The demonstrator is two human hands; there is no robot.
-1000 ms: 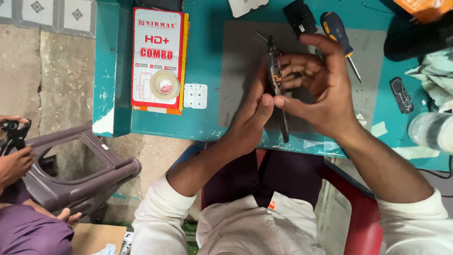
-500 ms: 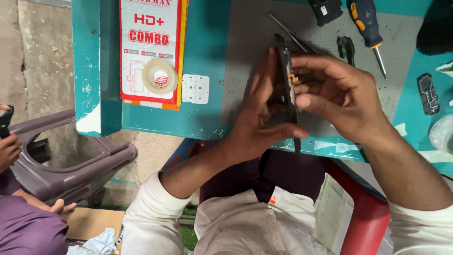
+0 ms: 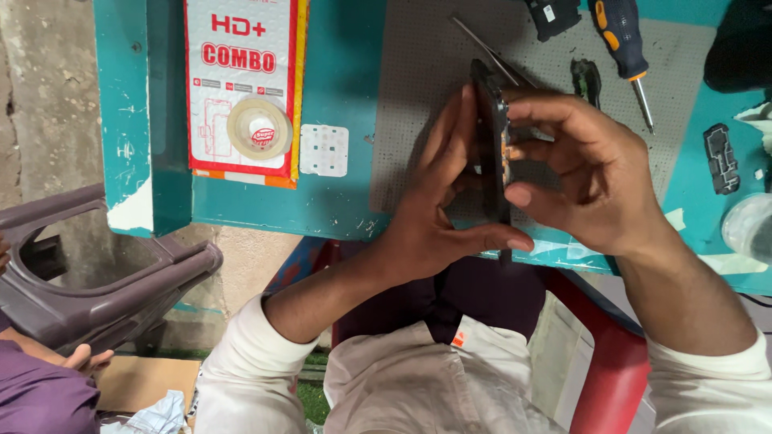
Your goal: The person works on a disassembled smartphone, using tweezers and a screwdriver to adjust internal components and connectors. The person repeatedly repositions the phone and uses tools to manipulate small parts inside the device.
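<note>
A thin dark phone body [image 3: 492,133] stands on edge above the grey work mat [image 3: 418,96], seen from its side, held between both hands. My left hand [image 3: 438,205] lies flat against its left face, thumb stretched under its lower end. My right hand [image 3: 591,173] wraps it from the right, fingers curled over the top edge, thumb on the lower part. Both arms wear white sleeves.
On the teal table [image 3: 338,88] lie a red-and-white flat box [image 3: 241,48] with a tape roll [image 3: 258,128] on it, a small white sheet [image 3: 324,149], a blue-handled screwdriver [image 3: 623,44], metal tweezers [image 3: 490,48], dark phone parts [image 3: 720,157]. A brown plastic chair [image 3: 88,281] and another person [image 3: 40,394] are at left.
The view has closed in and shifted left. Both hands keep the phone body on edge; my left fingers now lie flatter against it and the thumb reaches further right beneath it.
</note>
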